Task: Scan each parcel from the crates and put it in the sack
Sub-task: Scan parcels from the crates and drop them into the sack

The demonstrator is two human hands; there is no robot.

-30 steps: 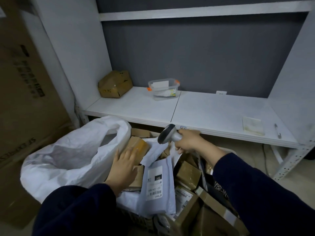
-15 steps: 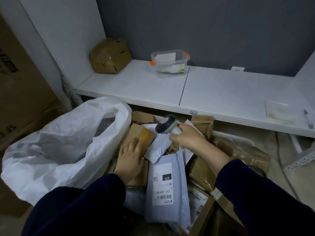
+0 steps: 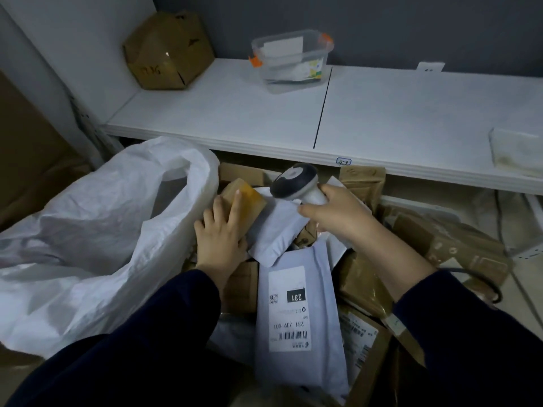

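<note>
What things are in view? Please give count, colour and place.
sack: one, white, left, mouth open
shelf: one, white, behind
taped box: one, brown, shelf back left
tub: one, clear, orange clips, on shelf
scanner: one, grey-black, held above pile
parcels: several, brown, piled right
small box: one, brown, beside sack mouth
labelled mailer: one, pale grey, pile middle
small mailer: one, pale grey, below scanner
left hand: one, rests on small box
right hand: one, grips scanner

**Parcels heaped beside the open sack**

We see the white sack (image 3: pixel 88 230) slumped, mouth open. Just right of it a small brown box (image 3: pixel 249 201) lies tilted against a white mailer (image 3: pixel 279 230). Below these, a long grey mailer (image 3: pixel 296 304) lies label-up, marked 231. Farther right of the sack, brown parcels (image 3: pixel 364 280) lie heaped.
</note>
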